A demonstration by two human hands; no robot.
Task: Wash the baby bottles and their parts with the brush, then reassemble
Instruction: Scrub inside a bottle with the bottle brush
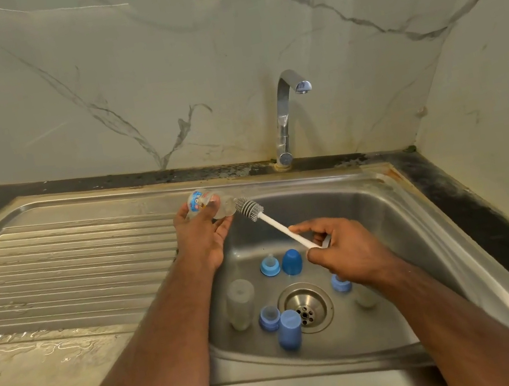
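My left hand [200, 233] grips a clear baby bottle [205, 203] with a printed label, held on its side over the sink's left rim, its mouth facing right. My right hand [341, 250] pinches the white handle of a bottle brush [251, 208]; the grey bristle head sits right at the bottle's mouth. Down in the sink basin [370, 223] lie a second clear bottle [240, 304], a blue nipple ring [269, 265], a dark blue cap [291, 261], a blue ring [269, 317], a light blue cap [289, 329] and another blue ring [340, 283], partly behind my right wrist.
A chrome tap [286, 112] stands behind the basin with no water running. The ribbed steel drainboard [64, 260] stretches to the left, wet near its front edge. The drain [305, 308] sits at the basin's middle. Marble walls close off the back and right.
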